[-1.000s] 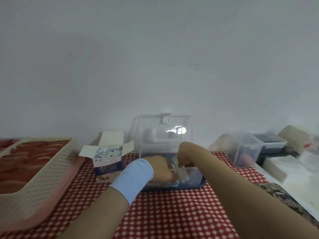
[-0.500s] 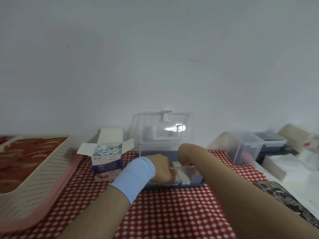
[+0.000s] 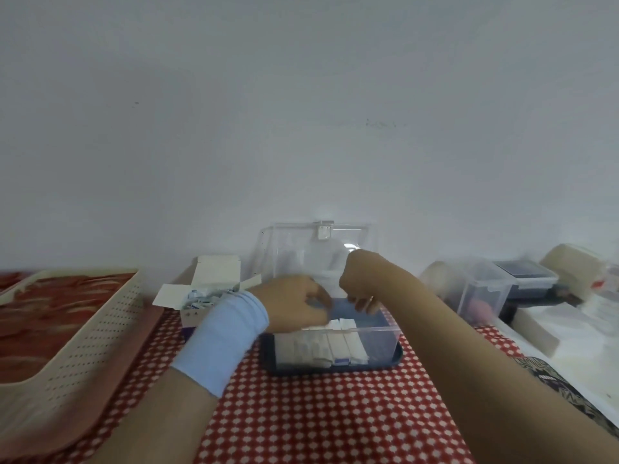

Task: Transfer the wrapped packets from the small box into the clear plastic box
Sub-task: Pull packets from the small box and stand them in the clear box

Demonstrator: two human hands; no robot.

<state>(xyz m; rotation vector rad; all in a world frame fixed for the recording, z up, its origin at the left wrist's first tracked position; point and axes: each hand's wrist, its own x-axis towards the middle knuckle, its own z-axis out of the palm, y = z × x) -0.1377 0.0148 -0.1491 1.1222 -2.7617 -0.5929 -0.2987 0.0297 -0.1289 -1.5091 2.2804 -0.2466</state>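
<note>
- Left grip (image 3: pixel 294 304) – reaching over the near-left corner of the clear plastic box (image 3: pixel 378 339), back of the hand facing up. A pale blue wristband (image 3: pixel 222 336) is sitting on that wrist.
- Left grip state: fingertips are blurred and tucked under the hand – I cannot tell whether they are pinching anything.
- Right grip (image 3: pixel 360 279) is hovering above the open top of the clear plastic box, wrist bent, fingers (image 3: pixel 366 301) curling downward. They are close to the left grip's fingertips; contact is unclear. State: cannot tell if it is holding a packet, as the frame is smeared here.
- Clear plastic box is sitting on the surface in front of me on a dark blue base, with its lid (image 3: pixel 301 249) standing open behind it against the wall (image 3: pixel 301 128).
- Wrapped packets (image 3: pixel 321 346) are standing in a row inside the clear plastic box, filling its left and middle part; the right end is showing bare blue floor.
- Small box (image 3: pixel 189 316) is standing just left of the clear plastic box, flaps open, with loose packets (image 3: pixel 201 294) showing at its mouth.
- A red-and-white checked cloth (image 3: pixel 318 413) is covering the surface.
- A perforated cream basket (image 3: pixel 100 329) is lying at far left; a smaller clear container (image 3: pixel 482 293) is standing at right, well apart from the work.
</note>
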